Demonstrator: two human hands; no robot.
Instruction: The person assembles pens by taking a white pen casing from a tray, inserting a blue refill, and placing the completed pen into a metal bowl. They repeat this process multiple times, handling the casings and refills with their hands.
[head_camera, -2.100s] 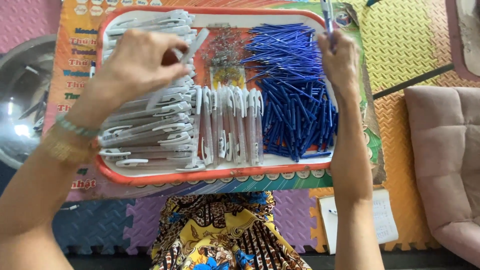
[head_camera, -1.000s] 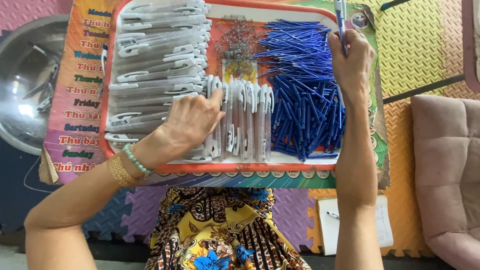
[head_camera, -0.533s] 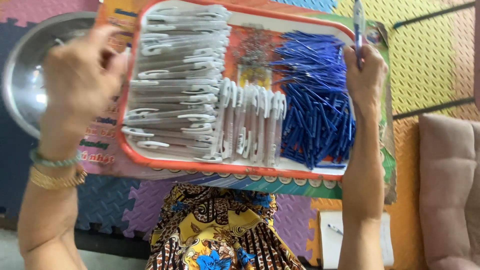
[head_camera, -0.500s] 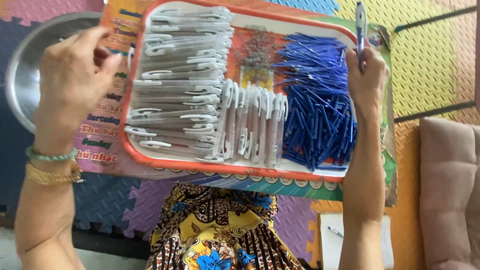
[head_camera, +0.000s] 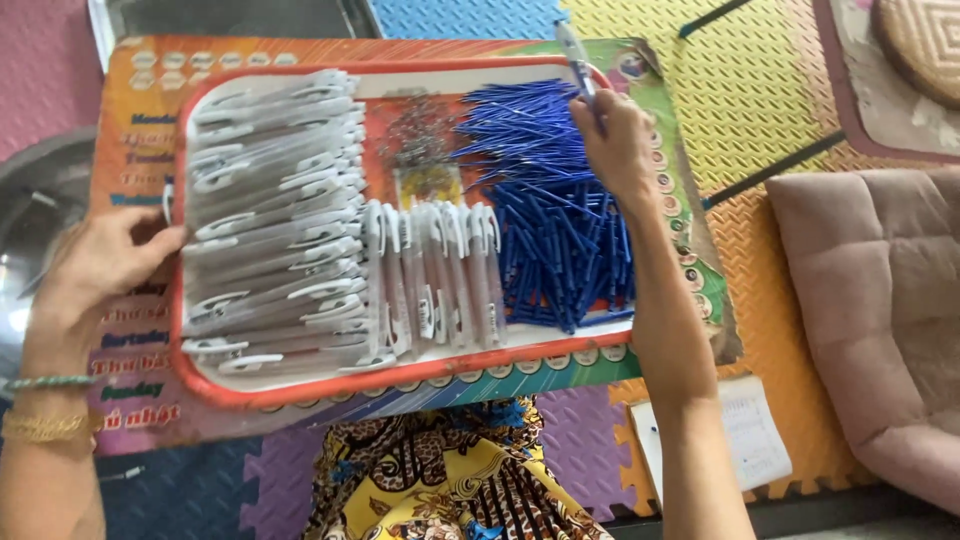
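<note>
**Pen held over tray's far right corner**

Right hand (head_camera: 615, 150) pinched shut on a pen (head_camera: 577, 58), upright. Light, stiff, smooth plastic; best held mid-barrel. Left hand (head_camera: 100, 265) rests fingers spread on the tray (head_camera: 300, 385) left edge, clamping nothing. Blue refills (head_camera: 560, 240) piled right, white barrels (head_camera: 280, 230) left.

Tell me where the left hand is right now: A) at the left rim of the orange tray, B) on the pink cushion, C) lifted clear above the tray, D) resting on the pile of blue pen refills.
A: the left hand sits against the left rim of the orange tray, beside the white pen barrels, while the right hand holds a pen upright.
</note>
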